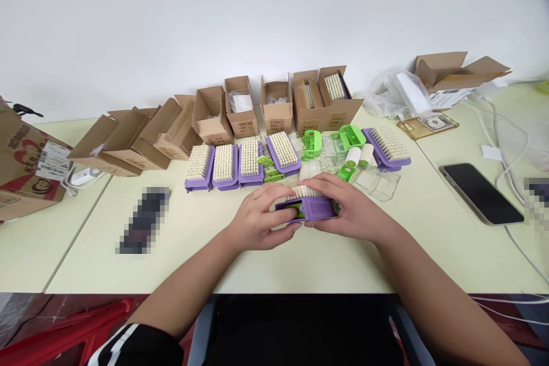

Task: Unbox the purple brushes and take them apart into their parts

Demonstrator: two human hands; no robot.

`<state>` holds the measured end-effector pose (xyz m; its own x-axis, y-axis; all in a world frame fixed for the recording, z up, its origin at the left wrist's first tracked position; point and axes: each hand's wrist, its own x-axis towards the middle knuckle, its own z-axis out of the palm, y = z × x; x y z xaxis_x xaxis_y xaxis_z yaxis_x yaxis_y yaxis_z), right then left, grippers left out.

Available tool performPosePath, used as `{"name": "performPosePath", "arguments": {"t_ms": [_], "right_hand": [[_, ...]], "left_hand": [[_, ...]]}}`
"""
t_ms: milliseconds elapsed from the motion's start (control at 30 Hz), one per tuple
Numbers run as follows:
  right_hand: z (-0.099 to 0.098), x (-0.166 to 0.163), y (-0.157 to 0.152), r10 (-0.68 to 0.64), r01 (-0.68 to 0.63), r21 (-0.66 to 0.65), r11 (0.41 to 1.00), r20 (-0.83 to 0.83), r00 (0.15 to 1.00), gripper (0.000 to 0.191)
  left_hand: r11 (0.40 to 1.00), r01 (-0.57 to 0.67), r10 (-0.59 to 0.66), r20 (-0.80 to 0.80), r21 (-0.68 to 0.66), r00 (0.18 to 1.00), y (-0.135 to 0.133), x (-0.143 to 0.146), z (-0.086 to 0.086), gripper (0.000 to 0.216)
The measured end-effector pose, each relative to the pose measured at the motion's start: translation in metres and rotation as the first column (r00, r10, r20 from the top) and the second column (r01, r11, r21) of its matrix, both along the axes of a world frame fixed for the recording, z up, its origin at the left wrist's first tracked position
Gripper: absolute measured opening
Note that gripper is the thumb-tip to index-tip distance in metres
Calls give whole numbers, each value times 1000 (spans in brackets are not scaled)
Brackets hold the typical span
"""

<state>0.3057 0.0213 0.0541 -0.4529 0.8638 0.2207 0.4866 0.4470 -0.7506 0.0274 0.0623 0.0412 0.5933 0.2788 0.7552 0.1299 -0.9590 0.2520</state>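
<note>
Both my hands hold one purple brush (312, 206) with white bristles just above the pale table (300, 263). My left hand (259, 218) wraps its left end, where a green part shows under the fingers. My right hand (351, 209) grips the right end, fingers curled over the bristles. Behind them a row of purple brushes (225, 164) lies bristles up, with another purple brush (389, 146) to the right. Green plastic parts (311, 143), white rollers (359, 155) and clear plastic covers (377, 181) lie between.
Several open cardboard boxes (240, 106) line the back by the wall. A phone (480, 191) lies at the right beside white cables (504, 143). A large printed carton (26, 168) stands at the far left. A blurred dark object (143, 220) lies left of my hands.
</note>
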Motion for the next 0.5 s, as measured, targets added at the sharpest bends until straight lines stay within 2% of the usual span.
{"name": "performPosePath", "arguments": {"t_ms": [500], "right_hand": [[-3, 5, 3, -15, 15, 0, 1000, -6, 1000, 75]], "left_hand": [[1000, -17, 17, -4, -6, 1000, 4, -3, -1, 19]]}}
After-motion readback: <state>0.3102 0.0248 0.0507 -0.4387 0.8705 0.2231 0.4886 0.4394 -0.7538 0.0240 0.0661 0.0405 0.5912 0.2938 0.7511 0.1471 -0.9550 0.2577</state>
